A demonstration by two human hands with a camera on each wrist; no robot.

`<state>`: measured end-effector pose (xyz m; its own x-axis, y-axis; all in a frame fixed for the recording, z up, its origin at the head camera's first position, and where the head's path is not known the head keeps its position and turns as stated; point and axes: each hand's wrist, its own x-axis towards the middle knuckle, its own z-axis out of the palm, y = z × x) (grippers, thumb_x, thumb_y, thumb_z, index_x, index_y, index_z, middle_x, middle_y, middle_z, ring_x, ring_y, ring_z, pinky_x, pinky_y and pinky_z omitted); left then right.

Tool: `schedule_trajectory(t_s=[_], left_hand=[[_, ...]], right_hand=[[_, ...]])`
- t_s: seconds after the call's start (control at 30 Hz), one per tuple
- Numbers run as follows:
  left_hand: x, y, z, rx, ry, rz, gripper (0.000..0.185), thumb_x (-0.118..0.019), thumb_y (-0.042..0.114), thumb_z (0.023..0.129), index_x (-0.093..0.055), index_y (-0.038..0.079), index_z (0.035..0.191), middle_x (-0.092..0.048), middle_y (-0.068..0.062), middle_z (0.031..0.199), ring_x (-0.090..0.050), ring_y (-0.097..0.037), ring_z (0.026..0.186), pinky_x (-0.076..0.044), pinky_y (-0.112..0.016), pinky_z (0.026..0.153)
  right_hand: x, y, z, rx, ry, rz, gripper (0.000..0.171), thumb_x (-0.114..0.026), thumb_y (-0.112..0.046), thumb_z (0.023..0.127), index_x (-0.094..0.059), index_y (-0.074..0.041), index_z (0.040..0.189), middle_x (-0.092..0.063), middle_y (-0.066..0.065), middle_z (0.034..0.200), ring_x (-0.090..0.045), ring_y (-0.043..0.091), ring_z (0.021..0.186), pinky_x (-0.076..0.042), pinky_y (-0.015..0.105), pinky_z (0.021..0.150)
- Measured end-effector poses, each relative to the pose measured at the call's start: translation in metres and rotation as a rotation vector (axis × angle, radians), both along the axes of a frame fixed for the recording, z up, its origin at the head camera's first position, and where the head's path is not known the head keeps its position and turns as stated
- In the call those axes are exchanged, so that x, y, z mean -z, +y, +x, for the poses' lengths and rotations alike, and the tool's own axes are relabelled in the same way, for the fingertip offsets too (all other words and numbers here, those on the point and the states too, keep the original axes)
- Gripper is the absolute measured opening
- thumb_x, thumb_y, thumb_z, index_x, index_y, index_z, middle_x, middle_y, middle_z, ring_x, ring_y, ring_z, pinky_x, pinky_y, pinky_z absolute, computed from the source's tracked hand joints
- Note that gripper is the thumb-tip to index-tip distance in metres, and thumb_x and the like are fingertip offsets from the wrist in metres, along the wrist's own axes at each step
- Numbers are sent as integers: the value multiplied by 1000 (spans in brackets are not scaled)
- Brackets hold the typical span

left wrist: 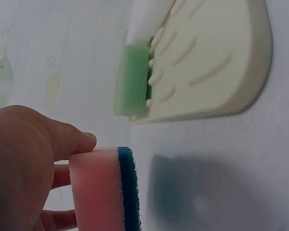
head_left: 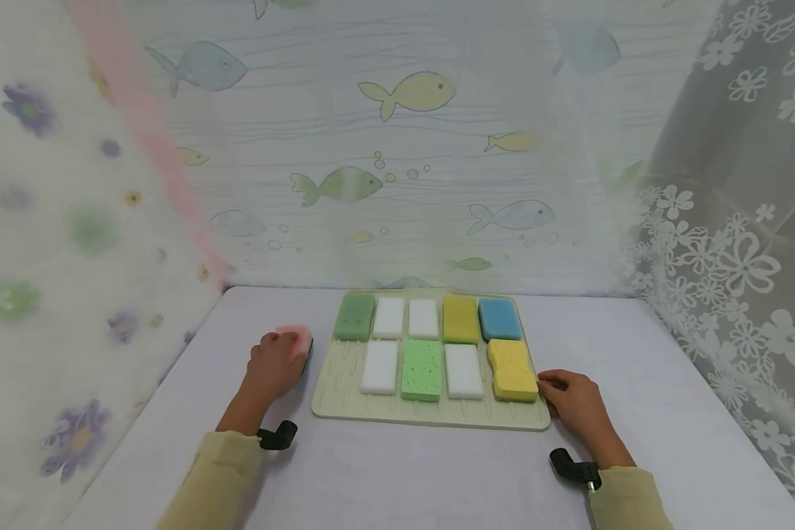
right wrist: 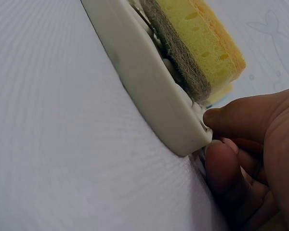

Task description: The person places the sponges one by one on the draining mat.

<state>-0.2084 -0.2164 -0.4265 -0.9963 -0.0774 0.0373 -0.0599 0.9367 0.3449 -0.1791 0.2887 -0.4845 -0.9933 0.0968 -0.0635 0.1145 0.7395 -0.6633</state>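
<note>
My left hand (head_left: 276, 364) grips a pink sponge (left wrist: 97, 187) with a dark blue scouring layer, left of a cream drying tray (head_left: 351, 408). In the left wrist view the sponge is above the table, its shadow lying apart from it. At the tray's right edge, the thumb and forefinger of my right hand (head_left: 573, 405) pinch the rim (right wrist: 192, 139). A yellow wavy-sided sponge (head_left: 512, 370) with a grey-brown scouring layer lies on the tray near that hand. Beside it in the front row are a speckled green sponge (head_left: 421, 370) and white pads (head_left: 464, 372).
Along the tray's back row lie a dull green sponge (head_left: 355, 316), white pads (head_left: 389, 317), an olive-yellow sponge (head_left: 460, 319) and a blue sponge (head_left: 500, 319). A white cloth (head_left: 397, 478) covers the table. Fish-printed curtain (head_left: 411, 235) hangs behind, with lacy curtain (head_left: 735, 294) at right.
</note>
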Motion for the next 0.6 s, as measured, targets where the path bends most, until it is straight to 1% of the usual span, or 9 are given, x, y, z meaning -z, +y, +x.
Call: schedule_trajectory(t_s=[0.23,0.5,0.6], left_hand=[[0,13,6,-3,-3,13,49,-47,30,97,-47,3,138,-40,-33,139,-42,-57,122,-38,-67,95],[1,27,14,58,17,63,49,-50,27,98,-47,0,138,-41,-35,139,-39,-54,128,-31,-65,105],[1,32,17,65,20,77,48,-49,27,98,-47,1,138,-41,-35,138,-40,-54,128,-32,-65,104]], right_hand=[[1,1,-1,-3,2,5,43,-59,-38,95,-66,-5,122,-71,13,109,-65,25,100,-52,44,82],[-1,1,0,-11,3,8,42,-59,-36,95,-65,-4,122,-71,13,109,-64,26,100,-52,44,83],[-2,0,1,-12,-4,6,42,-59,-35,95,-65,-4,122,-70,13,109,-64,27,101,-52,45,84]])
